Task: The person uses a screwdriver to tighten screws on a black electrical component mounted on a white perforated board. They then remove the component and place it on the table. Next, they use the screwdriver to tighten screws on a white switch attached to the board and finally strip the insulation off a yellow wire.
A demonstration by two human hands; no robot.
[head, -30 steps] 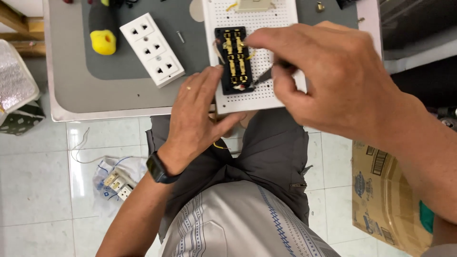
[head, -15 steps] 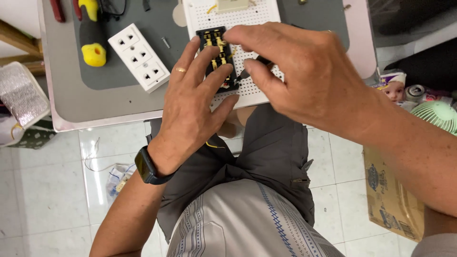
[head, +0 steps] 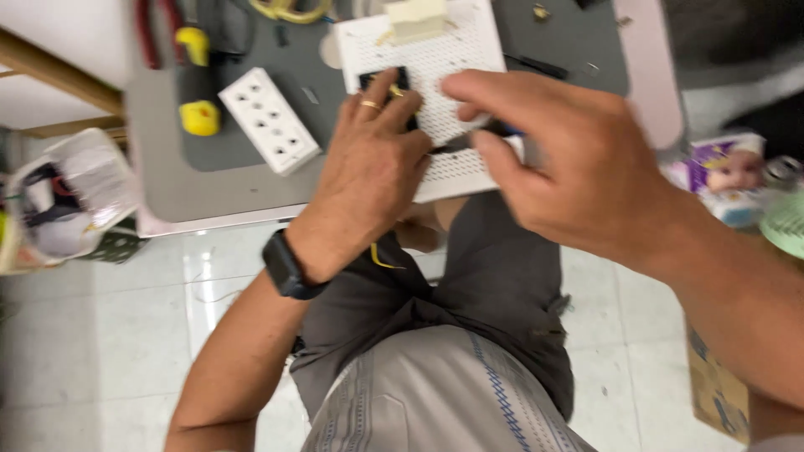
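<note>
White socket strip lies untouched at left; left hand, flatter than a second ago, now covers most of the black part on the white perforated board, steadying it, while right hand still pinches a dark tool beside it.

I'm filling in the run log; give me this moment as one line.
left hand: pressing black part on white perforated board | right hand: gripping dark tool | white socket strip: untouched
</note>
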